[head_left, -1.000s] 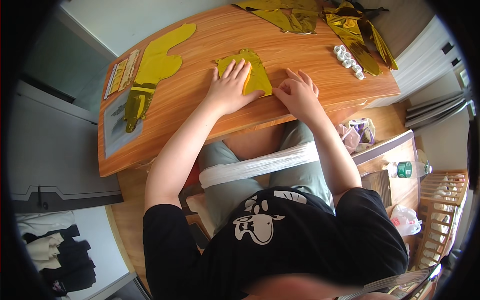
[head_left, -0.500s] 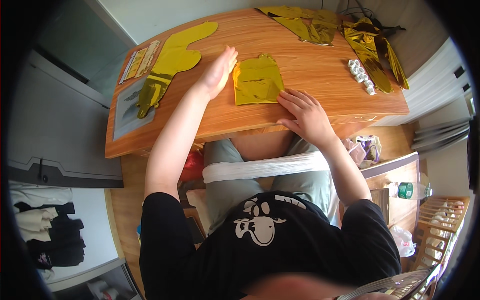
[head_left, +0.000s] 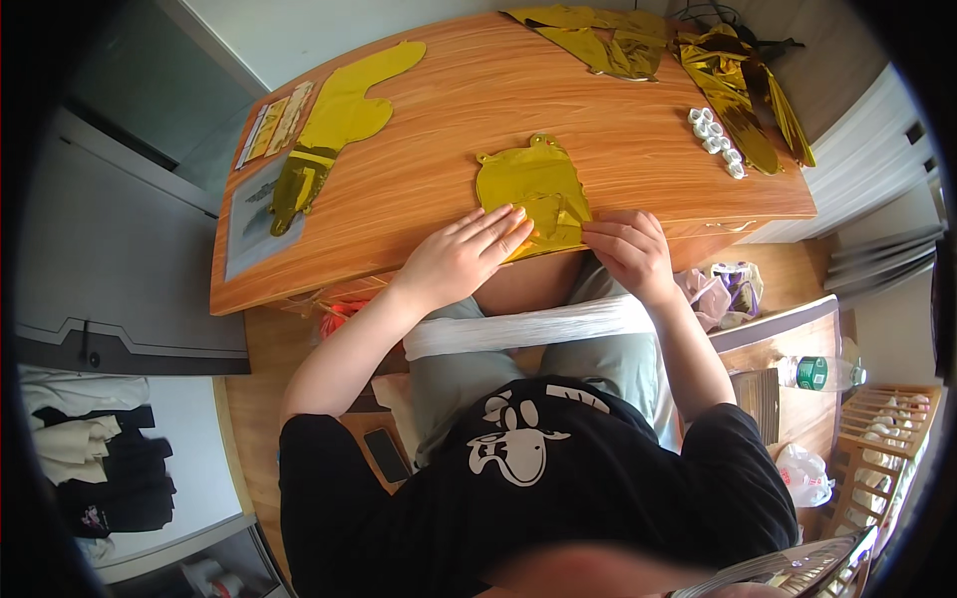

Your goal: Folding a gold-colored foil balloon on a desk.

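Observation:
A folded gold foil balloon (head_left: 526,171) lies at the front edge of the wooden desk, with small tabs along its far end. My left hand (head_left: 467,251) rests on its near left part, fingers stretched out and lying flat. At the right near corner my right hand (head_left: 636,251) pinches the foil's edge between thumb and fingers. The near part of the balloon is partly hidden under my left fingers.
Another flat gold foil balloon (head_left: 344,110) lies on the desk's left (head_left: 429,125), partly over a clear plastic sheet (head_left: 249,224). More gold foil (head_left: 608,42) is at the back right, near several small white rolls (head_left: 716,142). White wrap (head_left: 528,331) spans my thighs.
The folded foil has come nearer to me and slightly right. My left hand has come down from beside it onto the foil; my right hand has shifted from resting flat to pinching its edge.

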Action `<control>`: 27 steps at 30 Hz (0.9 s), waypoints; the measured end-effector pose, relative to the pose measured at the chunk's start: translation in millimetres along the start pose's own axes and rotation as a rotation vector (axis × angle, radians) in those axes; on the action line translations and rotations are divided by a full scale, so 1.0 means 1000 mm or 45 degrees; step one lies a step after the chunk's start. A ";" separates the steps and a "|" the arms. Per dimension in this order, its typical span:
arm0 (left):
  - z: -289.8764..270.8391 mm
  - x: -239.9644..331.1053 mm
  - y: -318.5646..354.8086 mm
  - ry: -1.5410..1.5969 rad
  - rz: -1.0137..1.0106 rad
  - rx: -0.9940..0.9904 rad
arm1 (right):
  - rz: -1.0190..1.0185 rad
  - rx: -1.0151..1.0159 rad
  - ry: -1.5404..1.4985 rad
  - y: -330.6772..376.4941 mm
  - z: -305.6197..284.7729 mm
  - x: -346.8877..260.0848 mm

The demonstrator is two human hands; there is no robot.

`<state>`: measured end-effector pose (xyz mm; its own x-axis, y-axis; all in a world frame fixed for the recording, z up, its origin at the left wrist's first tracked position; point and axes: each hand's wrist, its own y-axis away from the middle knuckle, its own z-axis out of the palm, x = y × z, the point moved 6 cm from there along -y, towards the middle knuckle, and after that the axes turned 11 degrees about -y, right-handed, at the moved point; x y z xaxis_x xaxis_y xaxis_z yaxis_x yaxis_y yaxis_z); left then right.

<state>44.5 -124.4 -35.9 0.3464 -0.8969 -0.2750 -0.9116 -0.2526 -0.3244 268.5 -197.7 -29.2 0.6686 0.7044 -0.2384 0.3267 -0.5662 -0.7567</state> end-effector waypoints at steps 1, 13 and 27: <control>0.001 0.000 0.001 0.000 0.003 0.002 | -0.025 0.032 -0.013 0.002 -0.002 0.000; -0.042 -0.007 -0.006 0.278 -0.047 -0.038 | -0.081 0.065 -0.215 -0.029 -0.035 -0.014; -0.008 -0.128 -0.046 0.585 -0.654 -0.459 | 1.192 -0.483 -0.838 -0.108 0.041 0.118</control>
<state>40.3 -1.4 21.6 0.6901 -0.6762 0.2581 -0.7047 -0.7090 0.0266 284.6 -35.6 -1.0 0.3186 -0.0262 -0.9475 0.1467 -0.9862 0.0766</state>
